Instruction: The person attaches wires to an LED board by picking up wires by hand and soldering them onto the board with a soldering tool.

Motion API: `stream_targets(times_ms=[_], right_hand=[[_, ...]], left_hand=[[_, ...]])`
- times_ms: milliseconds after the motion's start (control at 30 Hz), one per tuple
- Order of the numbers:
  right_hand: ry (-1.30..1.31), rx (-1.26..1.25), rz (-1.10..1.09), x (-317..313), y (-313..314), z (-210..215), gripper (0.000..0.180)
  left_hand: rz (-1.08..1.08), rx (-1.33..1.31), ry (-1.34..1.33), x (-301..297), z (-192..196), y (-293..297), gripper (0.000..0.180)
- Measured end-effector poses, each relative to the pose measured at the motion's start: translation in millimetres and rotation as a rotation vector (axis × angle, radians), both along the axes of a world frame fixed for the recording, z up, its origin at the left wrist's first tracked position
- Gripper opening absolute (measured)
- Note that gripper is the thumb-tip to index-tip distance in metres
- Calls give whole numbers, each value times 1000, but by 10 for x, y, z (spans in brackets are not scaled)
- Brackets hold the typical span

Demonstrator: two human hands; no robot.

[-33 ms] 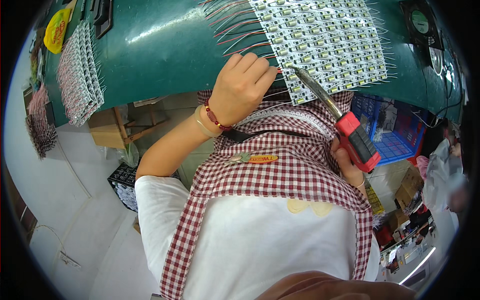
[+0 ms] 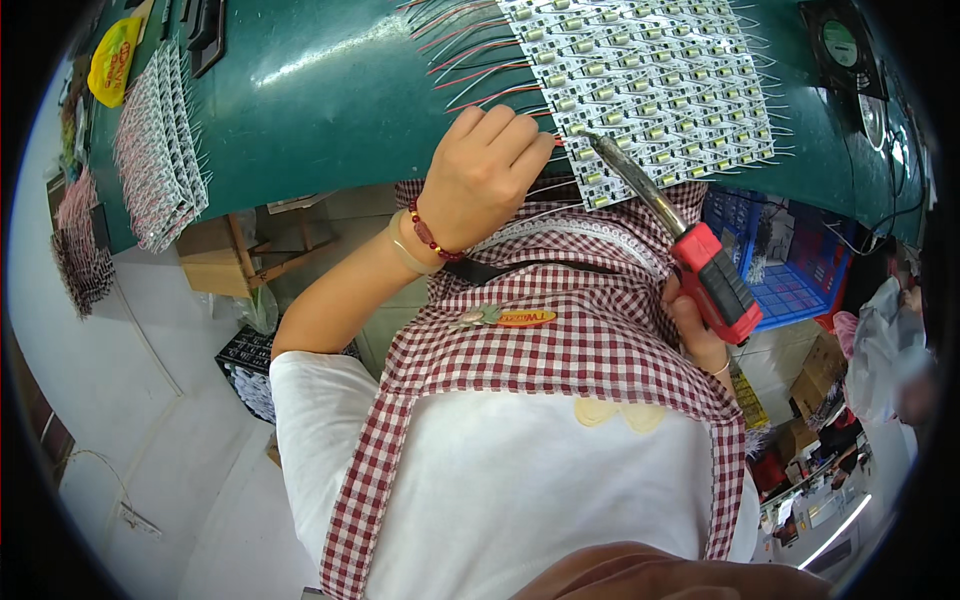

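Note:
A white LED circuit board panel (image 2: 650, 90) lies at the near edge of the table, with rows of small yellowish LEDs and thin red, black and white wires along its sides. At its left edge my left hand (image 2: 490, 160) is closed in a pinch on a thin wire (image 2: 558, 142), most of which the fingers hide. My right hand (image 2: 695, 325), partly behind the handle, grips a soldering iron (image 2: 715, 280) with a red and black handle. The iron's dark tip points up and left onto the panel, just right of my left fingertips. Whether it touches a solder pad is too small to tell.
The green table (image 2: 330, 90) bears a wired stack of LED boards (image 2: 165, 150) and a yellow packet (image 2: 113, 62) at far left. A black fan-like device (image 2: 845, 45) stands at far right. Below the table are a blue crate (image 2: 790, 290) and a wooden box (image 2: 215, 258).

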State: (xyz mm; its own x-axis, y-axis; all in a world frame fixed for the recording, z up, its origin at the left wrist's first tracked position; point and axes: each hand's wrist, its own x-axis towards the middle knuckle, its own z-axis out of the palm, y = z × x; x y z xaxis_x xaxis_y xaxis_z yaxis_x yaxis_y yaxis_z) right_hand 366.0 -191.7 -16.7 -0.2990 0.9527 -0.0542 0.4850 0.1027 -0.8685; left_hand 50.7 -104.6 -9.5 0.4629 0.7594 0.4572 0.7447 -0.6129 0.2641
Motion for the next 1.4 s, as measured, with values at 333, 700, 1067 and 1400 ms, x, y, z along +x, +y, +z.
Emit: stream_targets(times_ms=[333,700,1067,1400], right_hand=[[181,-61,-51,-6,-4,115,18],[77,-140,6,26,-30,41,18],[5,30,91,-48,76,74,18],[67,11,40,5,8,28,18]], left_hand=[[33,45,-73,42,10,7,19],[-35,7,-111,32,-35,-96,25],[-16,17,-108,67,-57,-93,23],[-6,32,-96,52,-58,-79,22]])
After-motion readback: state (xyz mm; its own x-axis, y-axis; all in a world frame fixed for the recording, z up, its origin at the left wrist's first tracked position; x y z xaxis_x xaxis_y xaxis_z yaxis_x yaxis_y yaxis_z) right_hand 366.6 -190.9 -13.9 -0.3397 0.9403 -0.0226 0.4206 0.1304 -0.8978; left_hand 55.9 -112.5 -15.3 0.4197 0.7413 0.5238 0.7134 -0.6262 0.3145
